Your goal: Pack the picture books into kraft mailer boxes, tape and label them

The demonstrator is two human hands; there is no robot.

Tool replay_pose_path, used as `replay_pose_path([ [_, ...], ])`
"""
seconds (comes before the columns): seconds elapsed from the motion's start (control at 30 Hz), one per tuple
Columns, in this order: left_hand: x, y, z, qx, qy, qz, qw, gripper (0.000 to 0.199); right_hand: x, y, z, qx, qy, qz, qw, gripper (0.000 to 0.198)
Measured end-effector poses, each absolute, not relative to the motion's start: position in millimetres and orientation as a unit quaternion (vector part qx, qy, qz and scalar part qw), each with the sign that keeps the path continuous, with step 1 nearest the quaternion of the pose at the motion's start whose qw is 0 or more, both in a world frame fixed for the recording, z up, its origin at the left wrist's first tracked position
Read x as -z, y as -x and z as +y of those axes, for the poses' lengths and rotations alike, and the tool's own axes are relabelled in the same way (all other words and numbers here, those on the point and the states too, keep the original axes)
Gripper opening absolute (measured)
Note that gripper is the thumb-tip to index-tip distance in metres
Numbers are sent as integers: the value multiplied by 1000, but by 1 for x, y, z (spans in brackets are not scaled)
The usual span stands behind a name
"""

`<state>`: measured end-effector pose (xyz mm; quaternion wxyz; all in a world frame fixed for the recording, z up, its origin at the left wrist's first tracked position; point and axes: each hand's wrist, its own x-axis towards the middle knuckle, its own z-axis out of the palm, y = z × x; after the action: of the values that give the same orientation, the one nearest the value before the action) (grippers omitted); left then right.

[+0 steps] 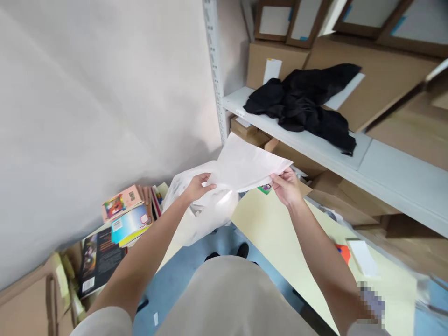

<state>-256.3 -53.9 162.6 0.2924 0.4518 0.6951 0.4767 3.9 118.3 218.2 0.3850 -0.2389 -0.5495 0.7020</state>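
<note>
A white paper sheet [250, 161], seemingly folded or layered, is held up in front of me at a tilt. My right hand [286, 185] is closed on its lower right edge, thumb on top. At the sheet's left edge, my left hand [200, 187] pinches it between thumb and fingers. Below and behind the left hand stands a white translucent plastic bag [196, 228], its mouth open with pale contents that I cannot make out. A small green printed item [265, 188] shows partly under the sheet.
Stacked books [131, 224] and a black book [101, 259] lie left, beside cardboard [28, 303]. A pale yellow table [266, 233] bears a white box [363, 257] and an orange item [343, 253]. On the right, a shelf [395, 186] holds black cloth [304, 98] and cartons [385, 79].
</note>
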Motion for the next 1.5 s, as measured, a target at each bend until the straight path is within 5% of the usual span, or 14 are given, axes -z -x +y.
replay_pose_path([
  [0.23,-208,229,12,-370,-578,662,302,52,-212,-114,140,-625,333,-568,420,71],
  [0.4,-218,208,75,-305,-649,615,329,58,-200,-152,125,-496,486,-562,450,46],
  [0.5,-198,199,107,-230,-696,556,391,73,-176,-174,101,-452,570,-465,505,40],
  [0.6,-165,190,130,-115,-740,523,407,67,-140,-197,67,-435,651,-363,506,43],
  [0.83,-100,138,155,8,-818,522,243,49,-63,-221,-5,-440,754,-246,422,30],
  [1.07,-47,97,149,-2,-820,539,190,29,-13,-222,-36,-423,792,-187,399,24],
  [1.33,-14,60,138,-51,-802,561,198,32,23,-236,-46,-421,820,-187,340,48],
  [1.5,-5,53,125,-85,-789,568,219,36,26,-247,-62,-220,856,-400,241,74],
])
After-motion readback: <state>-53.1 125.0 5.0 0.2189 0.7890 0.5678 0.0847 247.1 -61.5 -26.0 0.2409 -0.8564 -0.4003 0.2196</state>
